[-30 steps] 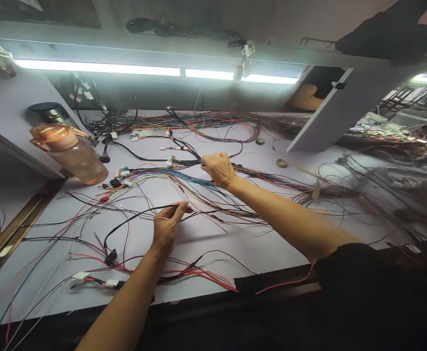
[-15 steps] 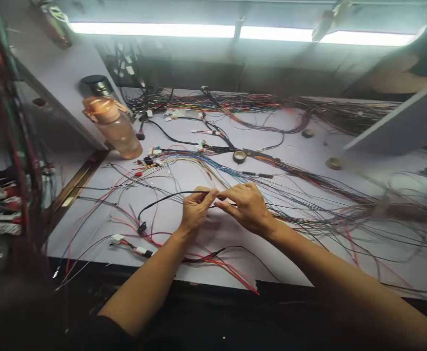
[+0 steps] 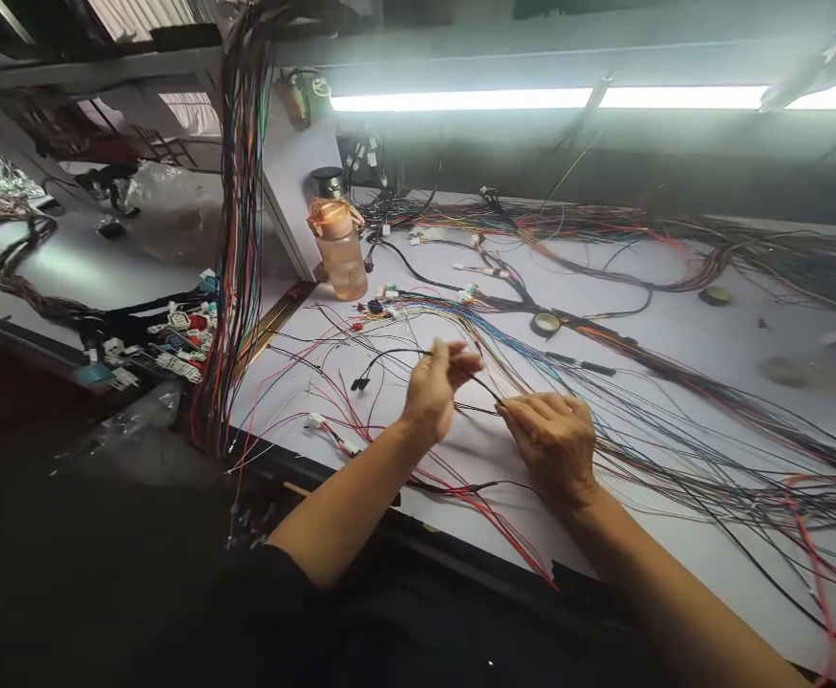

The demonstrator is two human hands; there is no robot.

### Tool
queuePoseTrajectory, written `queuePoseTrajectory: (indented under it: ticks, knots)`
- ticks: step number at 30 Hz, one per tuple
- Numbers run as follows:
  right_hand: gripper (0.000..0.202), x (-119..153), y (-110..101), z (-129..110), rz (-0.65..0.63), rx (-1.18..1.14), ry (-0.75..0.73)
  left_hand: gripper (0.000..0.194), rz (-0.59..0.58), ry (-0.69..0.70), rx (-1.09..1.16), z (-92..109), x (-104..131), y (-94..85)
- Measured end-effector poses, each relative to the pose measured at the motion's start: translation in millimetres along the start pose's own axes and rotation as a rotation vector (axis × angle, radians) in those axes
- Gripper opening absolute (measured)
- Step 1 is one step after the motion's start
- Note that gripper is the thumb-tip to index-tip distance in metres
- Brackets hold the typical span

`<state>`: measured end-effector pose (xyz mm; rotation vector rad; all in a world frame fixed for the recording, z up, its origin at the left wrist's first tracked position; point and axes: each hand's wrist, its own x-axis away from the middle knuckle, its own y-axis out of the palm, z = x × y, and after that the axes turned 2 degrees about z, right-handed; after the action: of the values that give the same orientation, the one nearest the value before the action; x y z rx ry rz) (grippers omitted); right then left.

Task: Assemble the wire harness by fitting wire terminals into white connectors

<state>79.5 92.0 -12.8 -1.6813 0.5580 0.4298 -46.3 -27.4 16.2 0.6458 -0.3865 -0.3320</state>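
A thin black cable [image 3: 487, 387] runs between my two hands above the white table. My left hand [image 3: 435, 390] is curled round it, thumb up and fingers bent. My right hand [image 3: 552, 438] pinches the cable at its right part, with the fingertips pressed together. Left of my left hand, the cable curves down to a small black connector [image 3: 360, 384]. Below the hands lie red wires [image 3: 510, 535] and a white connector [image 3: 315, 420]. Behind them spreads a bundle of blue and multicoloured wires [image 3: 489, 330].
A peach water bottle [image 3: 342, 250] stands at the back left, beside a hanging wire bundle [image 3: 242, 210]. A tape roll [image 3: 546, 324] lies behind the hands. Thick harnesses [image 3: 661, 368] cross the table to the right. More connectors [image 3: 188, 334] are heaped at the left.
The view has turned left, showing more of the neighbouring table. My hands have moved apart, with a stretch of black cable now visible between them. My left fingers have loosened and lifted.
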Motion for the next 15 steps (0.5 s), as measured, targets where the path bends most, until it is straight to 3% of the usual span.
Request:
queuePoseTrajectory:
  ticks: [3,6,11,15]
  knots:
    - [0.013,9.9,-0.3,-3.3,0.027,-0.039,-0.005,0.041,0.113,-0.017,0.154,36.8,-5.3,2.1]
    - [0.013,15.6,2.4,-7.2,0.034,-0.071,-0.034,0.047,0.141,0.039,0.12,55.7,-8.1,-1.2]
    - [0.016,19.6,6.5,-7.2,0.011,-0.08,-0.073,0.055,0.119,0.31,-0.077,40.3,-8.6,-15.2]
    - [0.02,11.8,1.1,-9.8,-0.048,-0.108,-0.049,0.057,0.058,0.4,-0.14,30.0,-3.5,-21.9]
